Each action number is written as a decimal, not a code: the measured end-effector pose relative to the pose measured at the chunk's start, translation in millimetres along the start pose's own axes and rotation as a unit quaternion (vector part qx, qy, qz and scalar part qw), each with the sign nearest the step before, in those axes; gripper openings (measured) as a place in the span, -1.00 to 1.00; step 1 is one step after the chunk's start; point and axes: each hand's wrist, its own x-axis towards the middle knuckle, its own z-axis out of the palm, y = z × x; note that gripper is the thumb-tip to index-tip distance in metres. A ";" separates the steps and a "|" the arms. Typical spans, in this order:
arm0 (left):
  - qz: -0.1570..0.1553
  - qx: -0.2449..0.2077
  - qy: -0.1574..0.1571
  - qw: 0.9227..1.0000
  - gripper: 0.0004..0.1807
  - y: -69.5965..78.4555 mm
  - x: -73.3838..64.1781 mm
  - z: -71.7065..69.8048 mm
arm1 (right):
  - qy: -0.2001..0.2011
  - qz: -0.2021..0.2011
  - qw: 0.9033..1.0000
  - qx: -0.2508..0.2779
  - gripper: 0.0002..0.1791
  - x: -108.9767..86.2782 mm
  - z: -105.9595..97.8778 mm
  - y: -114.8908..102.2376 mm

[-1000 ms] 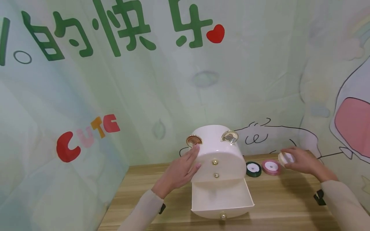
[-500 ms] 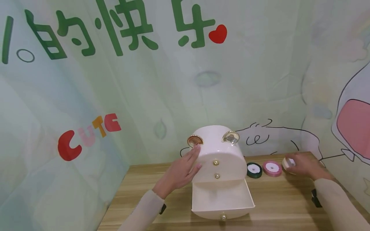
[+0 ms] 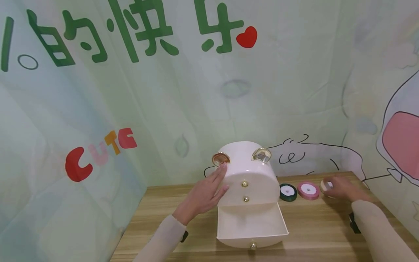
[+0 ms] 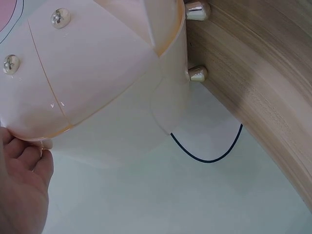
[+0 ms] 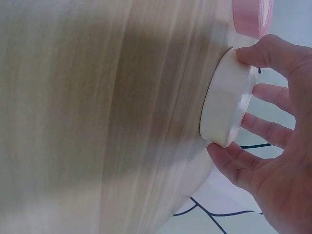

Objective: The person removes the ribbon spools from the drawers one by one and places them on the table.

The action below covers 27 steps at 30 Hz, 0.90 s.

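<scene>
A cream ribbon roll (image 5: 222,102) lies at the table's back right, gripped between the thumb and fingers of my right hand (image 3: 342,187). In the right wrist view its lower side is down at the wood. My left hand (image 3: 204,193) rests its fingers against the upper left side of a white desktop drawer box (image 3: 252,171), near its gold-rimmed ear (image 3: 221,159). The lowest drawer (image 3: 252,220) is pulled out, and its inside looks bare. In the left wrist view the fingers (image 4: 29,156) touch the box's edge.
Beside the box lie a green ribbon roll (image 3: 288,192) and a pink ribbon roll (image 3: 308,190), in a row with the cream one. Gold knobs (image 3: 244,184) dot the box front. A printed cloth backdrop (image 3: 183,109) stands behind the wooden table (image 3: 157,214).
My right hand has brought the cream ribbon roll down and slightly right, onto the table beside the pink roll. My left hand has stayed in place on the box.
</scene>
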 end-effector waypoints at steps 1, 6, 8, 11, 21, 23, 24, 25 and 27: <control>-0.001 0.000 0.000 1.000 -0.25 0.1 -0.2 -0.1 | 0.002 0.002 1.000 0.000 -0.37 -0.1 0.6 -0.1; 0.000 0.001 -0.002 1.000 -0.25 1.1 -0.5 -0.3 | -0.007 0.014 1.000 0.006 -0.37 -1.7 2.8 -1.9; 0.001 0.002 -0.002 1.000 -0.25 1.3 -0.9 -0.2 | -0.013 0.021 1.000 0.009 -0.36 -2.8 3.2 -3.2; -0.001 0.004 -0.002 1.000 -0.25 1.3 -2.1 -0.1 | -0.017 0.028 0.999 0.013 -0.32 -4.7 3.9 -5.1; 0.005 0.008 -0.004 1.000 -0.26 1.2 -2.7 -1.5 | 0.038 0.035 0.998 0.020 -0.20 -14.1 5.8 -4.7; 0.008 0.009 -0.004 1.000 -0.26 1.5 -1.9 -2.7 | 0.062 0.029 0.997 0.023 -0.20 -17.6 5.0 -4.1; 0.010 0.009 -0.004 1.000 -0.26 1.6 -1.5 -3.5 | 0.073 0.027 0.997 0.026 -0.20 -19.3 4.9 -4.1; 0.011 0.011 -0.005 1.000 -0.26 1.6 -1.1 -4.0 | 0.082 0.026 0.996 0.029 -0.19 -21.1 4.5 -4.6; 0.011 0.014 -0.008 1.000 -0.26 1.6 -0.9 -5.2 | 0.091 0.023 0.995 0.037 -0.17 -24.6 3.6 -7.4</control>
